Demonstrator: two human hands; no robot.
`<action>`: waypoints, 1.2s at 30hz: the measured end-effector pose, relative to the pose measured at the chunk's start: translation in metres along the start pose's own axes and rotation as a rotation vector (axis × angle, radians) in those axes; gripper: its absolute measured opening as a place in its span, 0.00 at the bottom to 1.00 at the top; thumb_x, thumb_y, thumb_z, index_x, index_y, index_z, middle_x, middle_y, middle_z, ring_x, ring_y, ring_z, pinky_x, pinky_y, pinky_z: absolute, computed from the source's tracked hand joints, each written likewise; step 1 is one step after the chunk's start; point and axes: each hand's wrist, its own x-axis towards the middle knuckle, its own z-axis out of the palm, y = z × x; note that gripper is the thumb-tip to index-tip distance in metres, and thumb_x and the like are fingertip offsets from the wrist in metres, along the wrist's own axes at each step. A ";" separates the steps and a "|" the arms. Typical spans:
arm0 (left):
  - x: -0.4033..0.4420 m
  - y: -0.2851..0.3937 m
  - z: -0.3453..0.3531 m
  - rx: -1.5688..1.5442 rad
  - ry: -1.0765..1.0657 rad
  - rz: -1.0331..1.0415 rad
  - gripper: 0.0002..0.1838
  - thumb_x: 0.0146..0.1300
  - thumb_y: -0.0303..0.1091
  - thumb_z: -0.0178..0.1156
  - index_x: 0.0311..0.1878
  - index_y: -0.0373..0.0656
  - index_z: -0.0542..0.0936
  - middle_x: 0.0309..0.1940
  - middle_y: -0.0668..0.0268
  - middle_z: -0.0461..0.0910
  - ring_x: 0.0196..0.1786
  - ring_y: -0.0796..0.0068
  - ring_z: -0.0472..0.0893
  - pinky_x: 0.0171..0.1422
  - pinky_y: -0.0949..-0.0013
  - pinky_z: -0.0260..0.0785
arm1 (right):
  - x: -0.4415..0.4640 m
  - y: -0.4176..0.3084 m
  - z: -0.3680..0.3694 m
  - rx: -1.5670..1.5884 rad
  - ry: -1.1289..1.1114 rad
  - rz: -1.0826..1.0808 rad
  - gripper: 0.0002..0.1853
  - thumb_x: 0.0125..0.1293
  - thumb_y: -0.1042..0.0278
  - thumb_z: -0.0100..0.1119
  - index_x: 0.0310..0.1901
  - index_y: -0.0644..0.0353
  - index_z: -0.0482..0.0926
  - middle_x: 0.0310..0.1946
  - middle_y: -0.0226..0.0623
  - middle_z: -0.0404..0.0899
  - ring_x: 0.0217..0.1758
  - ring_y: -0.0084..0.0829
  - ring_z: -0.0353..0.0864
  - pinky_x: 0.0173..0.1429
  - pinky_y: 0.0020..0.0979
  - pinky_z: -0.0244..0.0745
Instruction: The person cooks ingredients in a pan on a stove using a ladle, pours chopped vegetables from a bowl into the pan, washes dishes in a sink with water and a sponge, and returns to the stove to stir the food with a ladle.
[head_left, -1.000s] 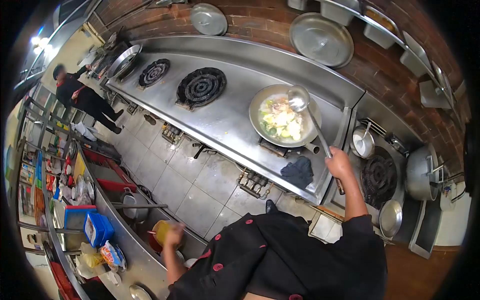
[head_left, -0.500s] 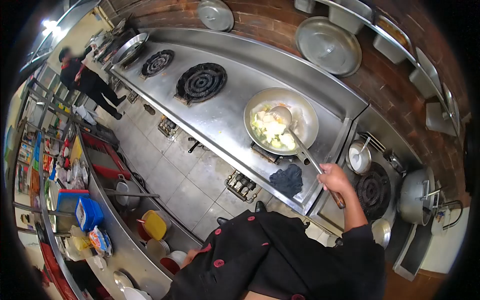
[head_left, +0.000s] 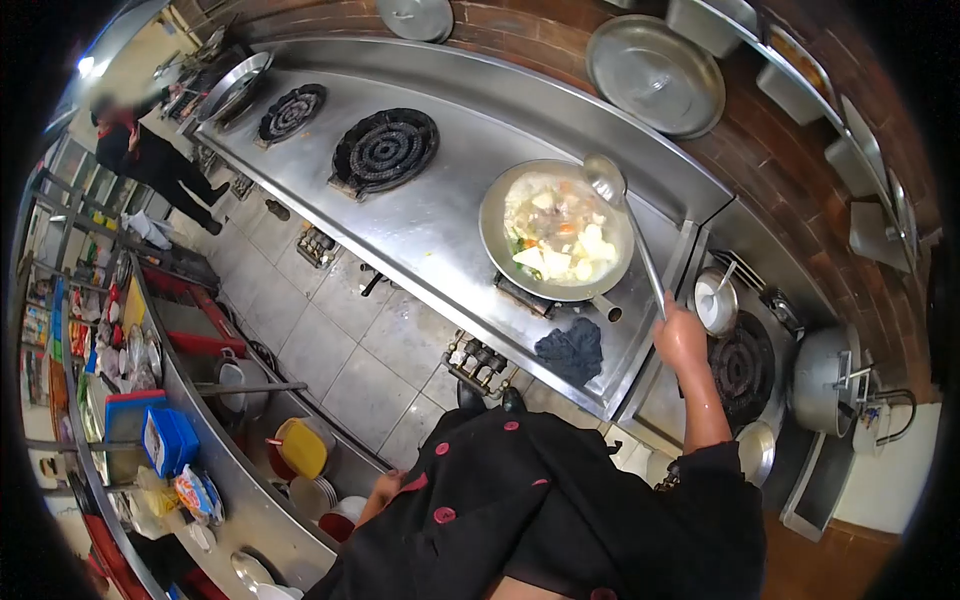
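My right hand [head_left: 681, 338] is closed around the handle of a long ladle [head_left: 645, 245]. The ladle's round bowl [head_left: 603, 180] is over the far right rim of the wok [head_left: 492, 245], beside the food. Pale chunks, orange bits and some green lie in cloudy liquid, making up the food [head_left: 560, 235] in the wok. The wok sits on a burner, its short handle [head_left: 607, 308] pointing toward me. Low by my jacket, next to the lower counter, is my left hand [head_left: 386, 487]; its fingers are too small and partly hidden to read.
A dark cloth [head_left: 570, 351] lies on the steel stove top before the wok. Two black burners [head_left: 386, 150] are further left. A small pot [head_left: 716, 302] and a large pot [head_left: 822, 385] stand at right. Another person [head_left: 160, 160] stands at the far left end.
My right hand has moved the ladle up and away from me, lifting its bowl from the food to the far right rim. More of my left hand shows, and the view has shifted slightly.
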 end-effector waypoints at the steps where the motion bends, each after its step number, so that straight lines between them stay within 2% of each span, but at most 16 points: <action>1: 0.005 0.001 -0.010 -0.014 -0.053 0.001 0.18 0.63 0.47 0.52 0.43 0.41 0.77 0.35 0.56 0.79 0.39 0.56 0.79 0.41 0.59 0.72 | -0.001 0.000 -0.004 0.005 0.010 0.021 0.26 0.54 0.70 0.55 0.56 0.69 0.71 0.33 0.57 0.78 0.37 0.55 0.78 0.45 0.46 0.72; 3: 0.007 0.001 -0.022 0.045 -0.120 0.071 0.18 0.62 0.47 0.54 0.44 0.42 0.76 0.36 0.58 0.79 0.39 0.58 0.79 0.41 0.59 0.72 | -0.006 0.000 0.007 -0.013 -0.066 0.049 0.25 0.55 0.68 0.53 0.57 0.67 0.71 0.35 0.56 0.78 0.39 0.54 0.78 0.46 0.46 0.73; 7: 0.043 0.009 -0.051 0.419 -0.138 0.567 0.19 0.60 0.47 0.56 0.46 0.43 0.76 0.38 0.61 0.79 0.39 0.61 0.80 0.41 0.60 0.72 | -0.019 -0.002 -0.006 0.130 -0.177 0.068 0.25 0.55 0.67 0.52 0.56 0.65 0.72 0.37 0.55 0.79 0.42 0.51 0.79 0.48 0.43 0.73; 8: 0.049 0.015 -0.060 0.317 -0.185 0.419 0.19 0.59 0.47 0.57 0.47 0.43 0.76 0.38 0.62 0.80 0.39 0.62 0.80 0.41 0.61 0.72 | -0.020 0.000 0.002 0.254 -0.167 0.046 0.25 0.54 0.68 0.52 0.55 0.65 0.73 0.36 0.55 0.79 0.43 0.51 0.79 0.48 0.42 0.73; 9: 0.067 0.022 -0.063 -0.174 -0.368 -0.079 0.19 0.61 0.48 0.56 0.47 0.44 0.76 0.36 0.65 0.79 0.37 0.67 0.79 0.38 0.64 0.71 | -0.024 0.018 0.019 0.331 -0.129 -0.057 0.22 0.54 0.70 0.54 0.53 0.66 0.75 0.30 0.48 0.81 0.31 0.41 0.82 0.37 0.38 0.74; 10: 0.085 0.030 -0.066 -0.635 -0.276 -0.616 0.19 0.62 0.49 0.54 0.47 0.44 0.76 0.35 0.69 0.78 0.35 0.72 0.79 0.34 0.67 0.70 | -0.025 0.014 0.012 0.323 -0.144 -0.052 0.22 0.54 0.70 0.54 0.53 0.66 0.75 0.30 0.48 0.81 0.31 0.41 0.82 0.37 0.38 0.74; 11: 0.093 0.032 -0.069 -0.635 -0.276 -0.615 0.19 0.62 0.49 0.54 0.47 0.44 0.76 0.35 0.69 0.78 0.35 0.72 0.79 0.34 0.67 0.70 | -0.027 0.004 -0.001 0.561 -0.346 0.133 0.22 0.55 0.73 0.55 0.54 0.68 0.73 0.27 0.43 0.79 0.24 0.34 0.78 0.31 0.32 0.71; 12: 0.097 0.034 -0.072 -0.657 -0.275 -0.567 0.19 0.63 0.49 0.53 0.46 0.44 0.76 0.33 0.70 0.78 0.34 0.73 0.78 0.32 0.68 0.69 | -0.027 -0.001 -0.009 0.797 -0.549 0.320 0.23 0.55 0.76 0.56 0.55 0.70 0.72 0.24 0.38 0.77 0.18 0.26 0.74 0.24 0.27 0.69; 15: 0.105 0.071 -0.093 -0.601 -0.193 -0.486 0.19 0.64 0.49 0.52 0.44 0.43 0.76 0.32 0.70 0.77 0.32 0.74 0.77 0.30 0.69 0.68 | -0.026 0.006 -0.007 0.971 -0.616 0.360 0.18 0.57 0.76 0.54 0.51 0.66 0.75 0.21 0.29 0.74 0.14 0.19 0.68 0.19 0.22 0.63; 20: 0.127 0.140 -0.120 -0.504 -0.095 -0.396 0.18 0.63 0.47 0.54 0.44 0.41 0.76 0.31 0.68 0.77 0.29 0.74 0.77 0.31 0.69 0.68 | -0.010 0.026 -0.004 1.148 -0.771 0.335 0.20 0.57 0.78 0.55 0.53 0.70 0.72 0.21 0.30 0.74 0.14 0.19 0.69 0.20 0.21 0.64; 22: 0.156 0.156 -0.132 -0.229 -0.030 -0.211 0.19 0.61 0.45 0.58 0.46 0.38 0.76 0.33 0.63 0.79 0.29 0.69 0.78 0.34 0.66 0.70 | -0.008 0.036 0.002 1.233 -0.790 0.296 0.20 0.57 0.77 0.55 0.53 0.71 0.71 0.21 0.30 0.74 0.15 0.19 0.69 0.19 0.21 0.64; 24: 0.169 0.214 -0.152 0.053 0.311 0.040 0.19 0.58 0.41 0.60 0.47 0.38 0.76 0.36 0.57 0.80 0.34 0.60 0.80 0.41 0.62 0.72 | -0.007 0.045 0.008 1.274 -0.804 0.302 0.20 0.58 0.77 0.55 0.53 0.71 0.71 0.21 0.30 0.74 0.15 0.19 0.69 0.19 0.21 0.64; 27: 0.195 0.346 -0.192 0.321 0.524 0.275 0.18 0.55 0.36 0.61 0.49 0.41 0.77 0.42 0.52 0.78 0.48 0.51 0.76 0.53 0.56 0.69 | -0.006 0.048 0.009 1.327 -0.816 0.303 0.19 0.57 0.78 0.55 0.52 0.70 0.72 0.22 0.30 0.73 0.15 0.19 0.69 0.20 0.21 0.64; 28: 0.208 0.383 -0.196 0.357 0.565 0.373 0.18 0.54 0.35 0.63 0.49 0.42 0.77 0.41 0.54 0.78 0.47 0.53 0.76 0.52 0.57 0.69 | -0.008 0.047 0.007 1.345 -0.796 0.290 0.19 0.57 0.78 0.54 0.51 0.70 0.73 0.22 0.30 0.73 0.16 0.19 0.69 0.20 0.21 0.64; 32: 0.255 0.518 -0.191 0.383 0.477 0.654 0.09 0.51 0.33 0.62 0.37 0.46 0.83 0.30 0.59 0.78 0.39 0.55 0.76 0.45 0.56 0.69 | -0.008 0.048 0.002 1.363 -0.768 0.300 0.20 0.57 0.79 0.54 0.53 0.70 0.72 0.22 0.30 0.73 0.16 0.19 0.69 0.20 0.20 0.64; 36: 0.312 0.565 -0.146 0.647 0.309 0.751 0.11 0.52 0.37 0.60 0.40 0.49 0.83 0.35 0.58 0.76 0.46 0.58 0.74 0.51 0.57 0.66 | -0.013 0.047 -0.009 1.350 -0.761 0.332 0.21 0.57 0.80 0.53 0.55 0.69 0.72 0.23 0.30 0.73 0.17 0.18 0.69 0.20 0.20 0.65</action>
